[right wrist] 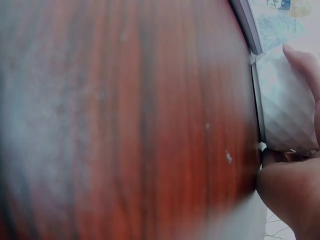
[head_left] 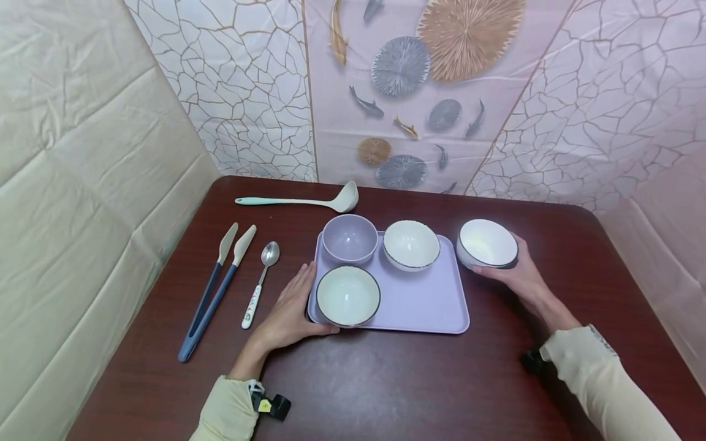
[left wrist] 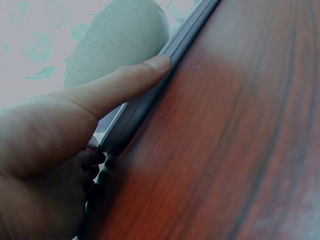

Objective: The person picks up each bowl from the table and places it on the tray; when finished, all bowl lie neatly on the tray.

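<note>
A lilac tray [head_left: 421,300] lies on the table with three bowls on it: a lilac bowl [head_left: 350,239] at the back left, a white bowl [head_left: 411,245] beside it, and a dark-rimmed cream bowl [head_left: 348,295] at the front left. My left hand [head_left: 292,306] rests against the tray's front left corner, its fingers stretched along the left side. Its thumb [left wrist: 125,82] touches the front edge. To the tray's right, my right hand [head_left: 524,275] grips a white bowl [head_left: 488,244] between thumb and fingers. That bowl's faceted side [right wrist: 285,102] shows in the right wrist view; some fingers are hidden behind it.
Left of the tray lie a spoon [head_left: 260,285] and blue-handled tongs [head_left: 215,294]. A ladle [head_left: 309,201] with a mint handle lies behind the tray. Patterned cloth [head_left: 254,92] hangs at the back of the dark wooden table [head_left: 386,386].
</note>
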Available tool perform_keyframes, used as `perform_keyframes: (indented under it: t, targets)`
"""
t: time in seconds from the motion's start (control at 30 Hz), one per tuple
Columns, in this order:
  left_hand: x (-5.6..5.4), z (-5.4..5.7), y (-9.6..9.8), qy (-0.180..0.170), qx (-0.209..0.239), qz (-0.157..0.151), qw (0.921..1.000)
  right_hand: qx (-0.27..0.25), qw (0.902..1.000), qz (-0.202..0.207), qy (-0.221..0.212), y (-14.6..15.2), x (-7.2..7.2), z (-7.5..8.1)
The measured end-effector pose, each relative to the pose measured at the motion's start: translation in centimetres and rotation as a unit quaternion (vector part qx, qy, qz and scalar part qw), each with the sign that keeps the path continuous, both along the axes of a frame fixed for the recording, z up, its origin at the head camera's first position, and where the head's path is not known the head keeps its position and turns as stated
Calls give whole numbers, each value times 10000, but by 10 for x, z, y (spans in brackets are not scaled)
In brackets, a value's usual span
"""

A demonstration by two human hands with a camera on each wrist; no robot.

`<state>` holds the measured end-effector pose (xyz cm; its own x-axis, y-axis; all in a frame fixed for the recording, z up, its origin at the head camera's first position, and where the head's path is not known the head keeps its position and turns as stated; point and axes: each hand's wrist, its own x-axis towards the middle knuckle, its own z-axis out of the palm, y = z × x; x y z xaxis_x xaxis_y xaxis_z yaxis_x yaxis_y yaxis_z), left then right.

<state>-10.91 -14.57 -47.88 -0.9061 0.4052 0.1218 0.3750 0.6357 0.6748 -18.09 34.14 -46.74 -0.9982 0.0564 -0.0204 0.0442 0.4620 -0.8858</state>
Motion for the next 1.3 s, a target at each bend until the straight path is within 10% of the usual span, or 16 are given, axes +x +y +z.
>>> perform_keyframes:
  t: [0.33, 0.6, 0.93, 1.3]
  targets:
    - [7, -8, 0, -70, 93, 36, 9999, -1049, 9940, -194, -240, 3, 10, -1]
    - [10, -9, 1, -53, 33, -58, 10000, -3557, 9345, 85, -96, 17, 61, 11]
    - [3, 4, -11, 56, -98, 41, 9999, -2241, 9716, 763, -49, -25, 126, 45]
    - [-5, -1, -3, 1, -96, -35, 9999, -554, 9856, 1594, 64, -94, 105, 23]
